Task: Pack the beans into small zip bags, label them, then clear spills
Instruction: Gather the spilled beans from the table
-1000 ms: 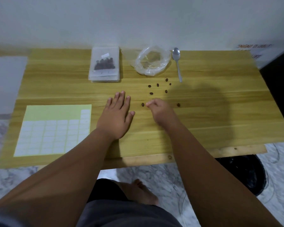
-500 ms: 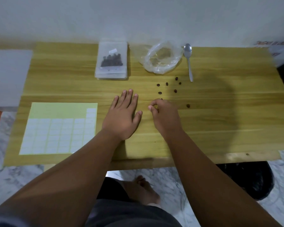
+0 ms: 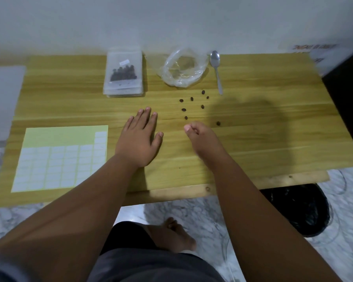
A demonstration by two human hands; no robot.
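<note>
brown loose beans scattered in the middle, between the spoon and the right hand; nearest one just beyond the curled fingers. right hand curled, thumb against fingertips as for a pinch; cannot tell whether holding a bean. left hand flat on the table, fingers straight, gripping nothing, beside the right hand and apart from the beans.

likely trouble from here: could flick a bean toward the right edge with a hasty pinch, small and smooth on slick wood; could lose one to the floor or the black bin below. could also spill gathered beans from a loosely curled palm while reaching for more.

zip bags stacked at the back, top one holding beans and bearing a small label. label sheet at the near left corner. pale wooden table against a white wall, grey marbled floor underneath, bare foot below the edge.
</note>
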